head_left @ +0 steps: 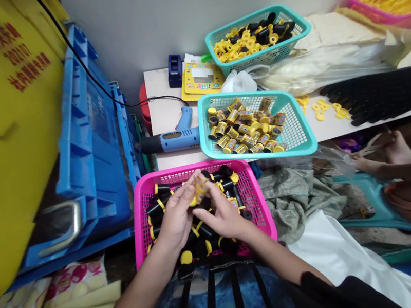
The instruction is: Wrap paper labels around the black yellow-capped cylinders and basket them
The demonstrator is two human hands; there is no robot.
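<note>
My left hand [177,211] and my right hand [223,213] are together over a pink basket [265,217]. Between their fingertips is a small yellow canister [198,193], partly covered by the fingers and slightly blurred. Both hands are closed on it. Below them the pink basket holds many small black canisters [154,207] with yellow caps or rims, lying in all directions. Just beyond, a teal basket [305,128] contains small canisters wrapped in yellow printed labels [246,129].
A blue heat gun [178,140] lies left of the teal basket. Behind stands another teal basket [262,56] of yellow and black parts. Blue crates [79,122] rise at left. Black tubes [379,92] lie on the table at right; another person's hand [400,149] is below.
</note>
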